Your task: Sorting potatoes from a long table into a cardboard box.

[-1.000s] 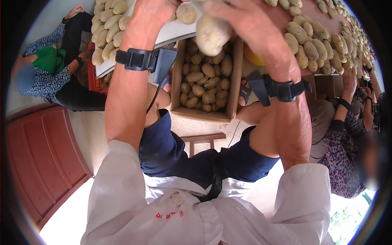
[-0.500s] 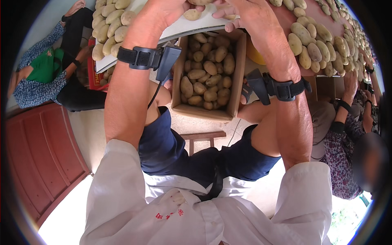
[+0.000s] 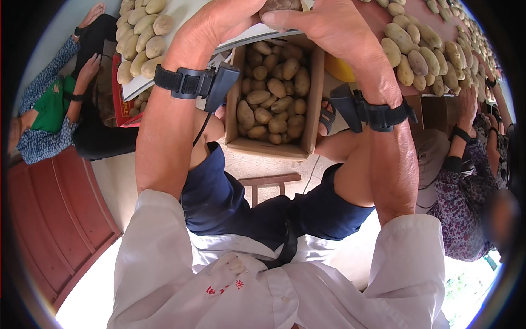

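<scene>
At the top edge of the view, a brownish potato sits between my two hands. My right hand is closed on it, its thumb laid across the potato's near side. My left hand meets the potato from the other side; its fingers are partly cut off by the picture's edge. Below them, a cardboard box full of potatoes stands on the floor between my legs. Both hands are above the near edge of a white tabletop.
Piled potatoes lie on the table's left, more on its reddish right part. A red carton stands at left. Co-workers sit on both sides, one in a blue patterned sleeve. A wooden stool stands below the box.
My right thumb now lies across a darker-looking potato, where my fingers were spread before. A paler potato seen on the tabletop under my hands no longer shows. The view has shifted slightly.
</scene>
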A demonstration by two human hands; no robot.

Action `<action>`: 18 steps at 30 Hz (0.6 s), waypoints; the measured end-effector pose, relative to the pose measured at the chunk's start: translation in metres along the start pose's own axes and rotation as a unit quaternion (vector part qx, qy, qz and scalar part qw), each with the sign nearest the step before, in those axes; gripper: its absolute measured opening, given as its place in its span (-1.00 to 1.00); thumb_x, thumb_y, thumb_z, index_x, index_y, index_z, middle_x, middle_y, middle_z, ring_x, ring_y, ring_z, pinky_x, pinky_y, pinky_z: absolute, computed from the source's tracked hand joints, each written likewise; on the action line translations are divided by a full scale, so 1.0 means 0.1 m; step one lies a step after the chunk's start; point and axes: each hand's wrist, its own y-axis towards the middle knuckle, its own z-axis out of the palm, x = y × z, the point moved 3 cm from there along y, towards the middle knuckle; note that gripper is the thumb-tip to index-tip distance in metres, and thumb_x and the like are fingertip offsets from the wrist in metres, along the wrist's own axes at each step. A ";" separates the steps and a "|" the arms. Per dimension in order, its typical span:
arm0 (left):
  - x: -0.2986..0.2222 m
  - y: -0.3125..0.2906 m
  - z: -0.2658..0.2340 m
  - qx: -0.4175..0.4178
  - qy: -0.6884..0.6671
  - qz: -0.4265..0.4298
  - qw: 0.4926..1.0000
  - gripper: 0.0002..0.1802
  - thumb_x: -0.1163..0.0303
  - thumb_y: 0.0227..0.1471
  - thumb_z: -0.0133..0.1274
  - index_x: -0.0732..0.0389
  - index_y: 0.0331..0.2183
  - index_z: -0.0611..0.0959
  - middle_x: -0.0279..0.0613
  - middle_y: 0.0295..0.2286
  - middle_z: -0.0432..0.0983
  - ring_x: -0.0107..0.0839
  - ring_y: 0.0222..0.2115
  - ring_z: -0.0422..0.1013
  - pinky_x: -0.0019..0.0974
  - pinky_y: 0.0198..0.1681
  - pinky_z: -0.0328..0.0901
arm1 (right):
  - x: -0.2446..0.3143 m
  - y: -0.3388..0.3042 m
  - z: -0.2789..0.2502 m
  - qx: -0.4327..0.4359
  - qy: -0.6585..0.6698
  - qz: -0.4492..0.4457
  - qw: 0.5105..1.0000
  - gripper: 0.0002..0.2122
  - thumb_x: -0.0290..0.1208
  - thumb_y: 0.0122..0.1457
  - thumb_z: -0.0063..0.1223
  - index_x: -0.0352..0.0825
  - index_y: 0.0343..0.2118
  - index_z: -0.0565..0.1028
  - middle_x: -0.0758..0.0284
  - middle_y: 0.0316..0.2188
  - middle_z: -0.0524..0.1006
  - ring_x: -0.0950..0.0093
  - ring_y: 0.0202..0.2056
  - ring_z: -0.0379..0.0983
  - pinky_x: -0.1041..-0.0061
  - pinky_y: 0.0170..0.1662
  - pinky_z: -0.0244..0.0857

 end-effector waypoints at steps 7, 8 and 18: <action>0.02 -0.01 0.01 -0.026 -0.047 0.011 0.999 -0.51 -0.04 0.36 -0.04 0.22 -0.07 0.61 -0.31 -0.25 0.55 -0.56 -0.33 0.46 -0.50 -0.30 0.41 | -0.02 0.02 -0.02 -0.060 -0.194 -0.038 0.978 -0.49 -0.37 0.07 0.27 -0.52 0.05 0.41 -0.02 -0.10 0.59 0.18 -0.07 0.56 0.32 0.01 0.41; 0.06 0.03 -0.08 -0.022 -0.040 0.018 0.999 -0.48 -0.06 0.37 -0.07 0.23 -0.06 0.61 -0.29 -0.25 0.56 -0.54 -0.32 0.47 -0.48 -0.30 0.41 | 0.03 0.00 -0.02 -0.061 -0.194 -0.040 0.978 -0.49 -0.37 0.07 0.27 -0.52 0.05 0.41 -0.02 -0.10 0.59 0.18 -0.07 0.56 0.32 0.01 0.41; -0.17 -0.06 -0.70 -0.205 0.034 0.045 0.977 -0.51 0.13 0.38 -0.08 0.32 0.11 0.51 -0.03 -0.14 0.62 -0.23 -0.26 0.57 -0.32 -0.28 0.46 | -0.44 -0.04 -0.18 0.097 -0.179 0.012 0.979 -0.67 -0.12 0.29 0.11 -0.35 -0.22 0.61 0.42 -0.55 0.48 0.55 -0.58 0.28 0.49 -0.53 0.19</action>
